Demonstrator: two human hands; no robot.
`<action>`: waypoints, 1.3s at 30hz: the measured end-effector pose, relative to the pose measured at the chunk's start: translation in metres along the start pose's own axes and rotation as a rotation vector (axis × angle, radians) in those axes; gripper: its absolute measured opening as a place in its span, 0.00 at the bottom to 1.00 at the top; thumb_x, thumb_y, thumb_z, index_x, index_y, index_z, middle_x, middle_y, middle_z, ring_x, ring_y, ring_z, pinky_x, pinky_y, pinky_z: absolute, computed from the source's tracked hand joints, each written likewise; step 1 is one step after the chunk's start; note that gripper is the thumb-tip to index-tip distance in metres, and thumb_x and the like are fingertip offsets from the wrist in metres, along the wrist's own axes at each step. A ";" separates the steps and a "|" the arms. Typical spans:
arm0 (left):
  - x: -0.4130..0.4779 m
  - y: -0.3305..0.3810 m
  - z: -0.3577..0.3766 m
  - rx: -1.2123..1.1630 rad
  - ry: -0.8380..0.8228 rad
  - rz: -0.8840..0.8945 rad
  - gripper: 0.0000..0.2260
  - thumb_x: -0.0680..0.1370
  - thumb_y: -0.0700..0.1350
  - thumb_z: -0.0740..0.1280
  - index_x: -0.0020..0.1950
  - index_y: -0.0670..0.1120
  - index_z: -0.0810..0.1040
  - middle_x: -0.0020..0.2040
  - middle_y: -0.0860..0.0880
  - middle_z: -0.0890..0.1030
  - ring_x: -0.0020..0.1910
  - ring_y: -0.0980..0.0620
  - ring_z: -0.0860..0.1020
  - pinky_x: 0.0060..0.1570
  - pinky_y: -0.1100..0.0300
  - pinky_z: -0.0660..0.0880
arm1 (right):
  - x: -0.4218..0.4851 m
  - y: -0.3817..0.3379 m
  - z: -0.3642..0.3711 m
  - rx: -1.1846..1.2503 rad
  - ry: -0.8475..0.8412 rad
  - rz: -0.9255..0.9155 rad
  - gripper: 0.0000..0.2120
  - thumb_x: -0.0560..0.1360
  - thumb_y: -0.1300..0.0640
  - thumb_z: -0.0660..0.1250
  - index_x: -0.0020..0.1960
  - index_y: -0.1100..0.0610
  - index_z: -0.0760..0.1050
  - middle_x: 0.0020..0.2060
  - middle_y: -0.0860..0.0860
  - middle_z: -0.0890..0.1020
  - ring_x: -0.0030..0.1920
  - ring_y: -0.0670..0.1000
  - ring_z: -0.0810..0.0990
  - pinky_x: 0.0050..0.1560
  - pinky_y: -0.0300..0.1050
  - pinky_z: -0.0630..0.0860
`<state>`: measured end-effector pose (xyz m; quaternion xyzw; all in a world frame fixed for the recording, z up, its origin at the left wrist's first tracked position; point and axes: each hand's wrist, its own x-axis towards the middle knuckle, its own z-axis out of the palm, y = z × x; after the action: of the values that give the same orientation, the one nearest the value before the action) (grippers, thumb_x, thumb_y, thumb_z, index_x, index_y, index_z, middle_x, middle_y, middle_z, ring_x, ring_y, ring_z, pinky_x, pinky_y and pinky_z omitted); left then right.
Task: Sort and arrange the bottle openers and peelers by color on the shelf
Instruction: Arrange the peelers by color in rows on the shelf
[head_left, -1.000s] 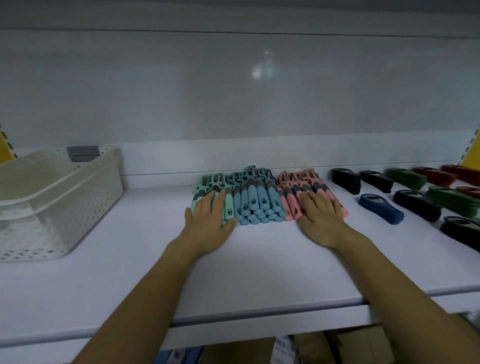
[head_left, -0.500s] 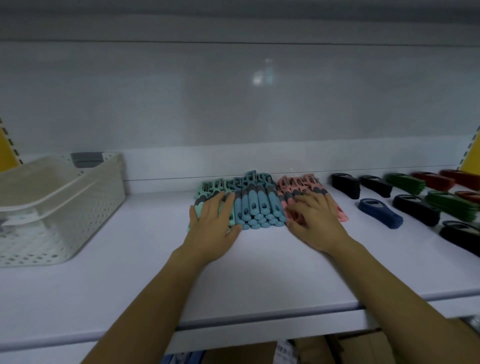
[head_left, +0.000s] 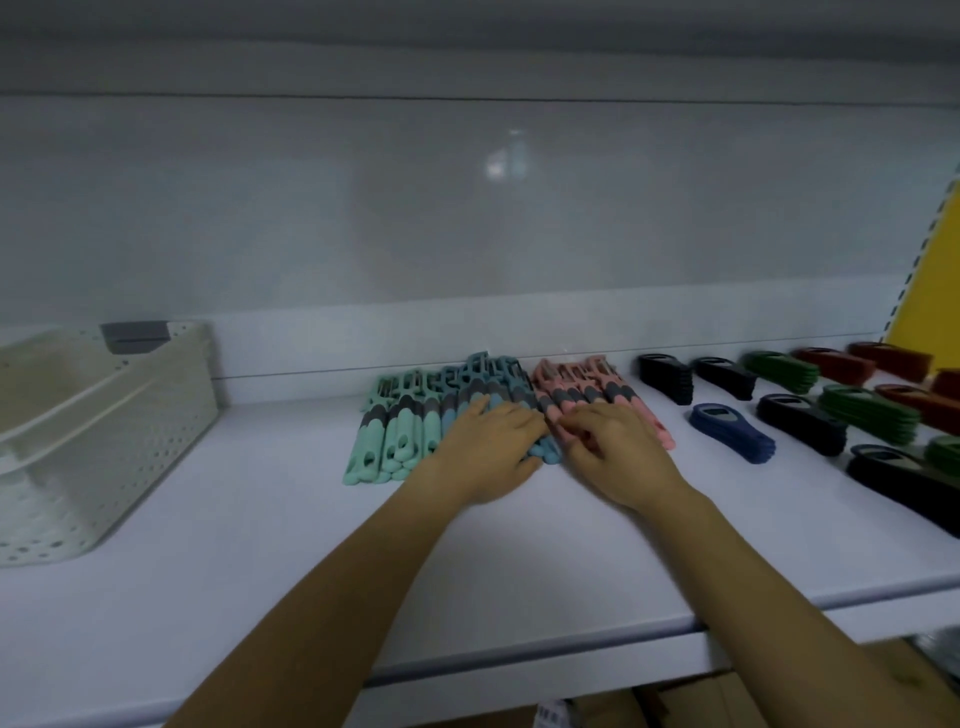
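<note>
Reaching in from the front edge of the white shelf (head_left: 260, 597), two bare forearms run toward its middle, where the peelers lie in three colour groups side by side, handles pointing at the front edge. The left hand (head_left: 485, 449) lies palm down on the blue peelers (head_left: 501, 384), its fingers straight and spread over their handles, gripping nothing. The right hand (head_left: 621, 460) sits just beside it on the near ends of the pink peelers (head_left: 587, 382); its fingers are bent onto the handles, but blur hides whether they pinch one or only press. The mint-green peelers (head_left: 395, 436) lie untouched, touching the blue group on its left side. Toward the right end of the shelf, bottle openers stand in stacks apart from each other: a blue stack (head_left: 732, 434) nearest the pink peelers, black stacks (head_left: 800, 423) around it, green stacks (head_left: 865, 415) and red stacks (head_left: 836, 364) farther right. At the left end sits a white perforated basket (head_left: 104, 441) with another nested inside it. Behind everything rises the pale back wall (head_left: 467, 208), and a yellow panel (head_left: 935, 270) shows at the far right corner.
</note>
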<state>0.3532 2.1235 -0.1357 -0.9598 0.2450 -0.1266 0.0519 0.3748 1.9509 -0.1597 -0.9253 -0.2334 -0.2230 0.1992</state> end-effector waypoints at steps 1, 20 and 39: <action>0.000 0.000 0.001 0.000 0.001 -0.007 0.19 0.80 0.51 0.55 0.71 0.49 0.65 0.71 0.51 0.67 0.70 0.51 0.62 0.71 0.50 0.51 | 0.000 -0.001 -0.001 0.016 0.025 0.005 0.12 0.78 0.55 0.61 0.57 0.54 0.79 0.55 0.52 0.82 0.55 0.54 0.77 0.64 0.47 0.63; 0.011 0.017 0.016 0.203 0.188 -0.166 0.14 0.70 0.55 0.61 0.42 0.48 0.83 0.42 0.49 0.81 0.40 0.46 0.79 0.46 0.48 0.77 | 0.000 -0.016 -0.015 0.433 0.319 0.226 0.11 0.79 0.58 0.61 0.57 0.59 0.76 0.45 0.52 0.81 0.45 0.49 0.77 0.46 0.35 0.71; 0.002 0.006 0.023 0.113 0.339 -0.057 0.18 0.69 0.55 0.57 0.41 0.48 0.84 0.42 0.50 0.82 0.43 0.48 0.81 0.48 0.44 0.77 | -0.002 -0.016 -0.005 0.246 -0.085 0.009 0.09 0.73 0.63 0.67 0.52 0.61 0.80 0.46 0.57 0.81 0.48 0.55 0.76 0.52 0.50 0.72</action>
<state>0.3585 2.1179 -0.1581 -0.9268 0.2153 -0.3017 0.0601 0.3632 1.9606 -0.1529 -0.9035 -0.2632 -0.1523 0.3022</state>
